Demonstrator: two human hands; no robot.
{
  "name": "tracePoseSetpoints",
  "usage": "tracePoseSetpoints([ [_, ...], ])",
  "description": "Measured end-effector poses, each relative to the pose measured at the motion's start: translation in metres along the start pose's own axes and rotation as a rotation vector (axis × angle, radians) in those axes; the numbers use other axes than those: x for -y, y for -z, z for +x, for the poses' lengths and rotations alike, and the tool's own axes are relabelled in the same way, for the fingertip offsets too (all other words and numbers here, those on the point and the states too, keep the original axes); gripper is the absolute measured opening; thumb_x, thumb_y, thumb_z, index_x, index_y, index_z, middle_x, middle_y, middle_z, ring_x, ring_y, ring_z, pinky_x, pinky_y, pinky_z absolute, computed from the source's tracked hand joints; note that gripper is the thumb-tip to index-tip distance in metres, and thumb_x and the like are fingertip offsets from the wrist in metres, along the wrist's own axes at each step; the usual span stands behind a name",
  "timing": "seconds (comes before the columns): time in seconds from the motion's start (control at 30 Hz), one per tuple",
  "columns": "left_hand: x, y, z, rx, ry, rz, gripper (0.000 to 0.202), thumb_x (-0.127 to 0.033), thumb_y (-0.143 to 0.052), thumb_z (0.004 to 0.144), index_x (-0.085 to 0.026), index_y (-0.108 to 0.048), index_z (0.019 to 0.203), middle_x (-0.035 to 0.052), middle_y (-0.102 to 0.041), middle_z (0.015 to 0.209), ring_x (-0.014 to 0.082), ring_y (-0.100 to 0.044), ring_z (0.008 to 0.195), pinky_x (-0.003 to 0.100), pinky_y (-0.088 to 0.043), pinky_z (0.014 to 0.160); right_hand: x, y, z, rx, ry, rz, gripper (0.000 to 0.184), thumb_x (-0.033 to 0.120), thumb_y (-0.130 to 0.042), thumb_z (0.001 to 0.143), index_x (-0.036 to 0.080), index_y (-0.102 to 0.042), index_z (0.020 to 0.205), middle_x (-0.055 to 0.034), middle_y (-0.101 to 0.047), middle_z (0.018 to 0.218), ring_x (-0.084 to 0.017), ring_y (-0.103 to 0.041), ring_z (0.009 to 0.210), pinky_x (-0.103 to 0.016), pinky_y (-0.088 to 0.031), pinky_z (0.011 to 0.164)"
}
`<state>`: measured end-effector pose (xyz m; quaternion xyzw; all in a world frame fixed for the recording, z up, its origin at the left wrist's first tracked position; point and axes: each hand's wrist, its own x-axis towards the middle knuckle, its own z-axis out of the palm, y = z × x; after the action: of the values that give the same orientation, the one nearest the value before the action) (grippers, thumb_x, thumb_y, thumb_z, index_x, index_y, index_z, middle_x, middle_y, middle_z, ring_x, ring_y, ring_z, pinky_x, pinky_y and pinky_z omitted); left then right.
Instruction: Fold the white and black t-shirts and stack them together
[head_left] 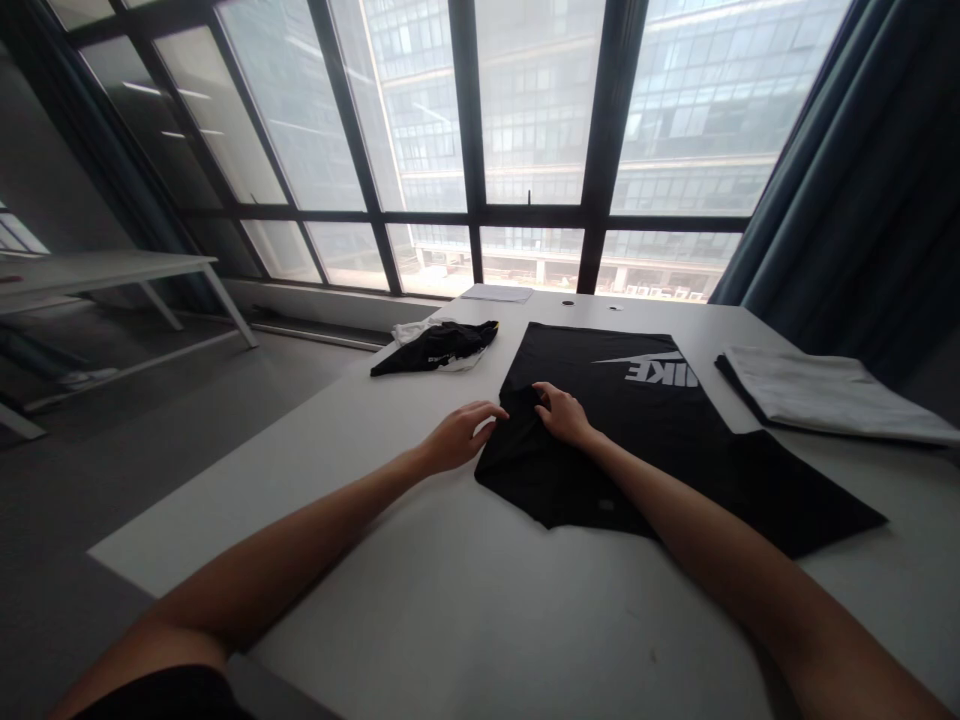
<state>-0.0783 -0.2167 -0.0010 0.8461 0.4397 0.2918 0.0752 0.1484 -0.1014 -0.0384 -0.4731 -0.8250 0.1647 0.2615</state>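
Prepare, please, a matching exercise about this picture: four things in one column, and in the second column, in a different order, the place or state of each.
Things
1. Black shirt
2. Black-and-white clothes
3. Pale grey cloth
4. Blue curtain

Places and states
A. hanging at the right side of the window
B. crumpled near the left edge of the table
C. laid in a flat pile, at the picture's right
D. spread out, under the right hand

Right pairs: 1-D, 2-B, 3-C, 4-A
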Motion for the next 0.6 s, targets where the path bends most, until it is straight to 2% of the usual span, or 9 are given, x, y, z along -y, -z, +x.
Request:
tracePoseSetpoints([
  [0.1,0.006,-0.016,-0.004,0.215,-0.051,0.041,0.044,-0.032,-0.045,0.103,-0.025,-0.049,0.146,0.0086,-0.048,0.153,0.0255,-0.039,0.145,0.043,-0.030,0.119,0.002,0.000,-0.001,-0.001,-0.022,-0.003,0.046,0.024,-0.055,0.093,0.026,-0.055,0.139,-0.0062,-0.072,0.111,-0.027,-0.068,0.101,-0.036,-0.049,0.089],
  [0.17,0.009,-0.021,-0.008,0.365,-0.055,0.083,0.052,-0.038,-0.042,0.106,-0.027,-0.036,0.156,0.0071,-0.031,0.163,0.0265,-0.022,0.153,0.048,-0.018,0.124,0.003,0.000,-0.001,-0.012,-0.020,-0.015,0.046,0.022,-0.053,0.093,0.025,-0.055,0.139,-0.0069,-0.072,0.114,-0.027,-0.068,0.102,-0.036,-0.049,0.090],
  [0.23,0.010,-0.023,-0.010,0.442,-0.049,0.113,0.055,-0.041,-0.038,0.107,-0.029,-0.027,0.160,0.0059,-0.021,0.167,0.0268,-0.013,0.155,0.051,-0.010,0.124,0.003,-0.001,-0.003,-0.039,0.009,-0.046,0.047,0.019,-0.052,0.092,0.024,-0.056,0.139,-0.0082,-0.070,0.119,-0.026,-0.066,0.105,-0.035,-0.049,0.093],
  [0.37,0.012,-0.022,-0.009,0.476,-0.054,0.128,0.058,-0.044,-0.037,0.108,-0.031,-0.021,0.162,0.0055,-0.015,0.167,0.0274,-0.010,0.155,0.050,-0.008,0.124,0.004,0.000,-0.005,-0.113,0.098,-0.107,0.047,0.013,-0.049,0.091,0.020,-0.060,0.136,-0.0117,-0.064,0.129,-0.025,-0.056,0.122,-0.034,-0.043,0.105],
  [0.43,0.012,-0.022,-0.008,0.479,-0.055,0.133,0.058,-0.045,-0.037,0.108,-0.031,-0.021,0.162,0.0055,-0.015,0.167,0.0278,-0.010,0.155,0.050,-0.008,0.124,0.004,-0.001,-0.005,-0.104,0.184,-0.094,0.044,0.015,-0.047,0.093,0.019,-0.061,0.135,-0.0109,-0.061,0.136,-0.024,-0.050,0.130,-0.035,-0.038,0.111],
  [0.53,0.012,-0.019,-0.008,0.479,-0.062,0.130,0.059,-0.045,-0.039,0.107,-0.031,-0.023,0.161,0.0060,-0.018,0.167,0.0279,-0.012,0.155,0.049,-0.010,0.124,0.002,-0.004,-0.004,0.019,0.306,-0.081,0.043,0.024,-0.046,0.098,0.018,-0.059,0.139,-0.0096,-0.055,0.148,-0.024,-0.041,0.141,-0.040,-0.030,0.118],
  [0.6,0.011,-0.015,-0.008,0.487,-0.070,0.115,0.059,-0.046,-0.043,0.105,-0.030,-0.027,0.160,0.0063,-0.022,0.166,0.0284,-0.016,0.154,0.048,-0.014,0.124,0.000,-0.007,-0.002,0.120,0.306,-0.096,0.044,0.028,-0.046,0.100,0.017,-0.056,0.142,-0.0106,-0.050,0.153,-0.025,-0.036,0.147,-0.045,-0.026,0.120],
])
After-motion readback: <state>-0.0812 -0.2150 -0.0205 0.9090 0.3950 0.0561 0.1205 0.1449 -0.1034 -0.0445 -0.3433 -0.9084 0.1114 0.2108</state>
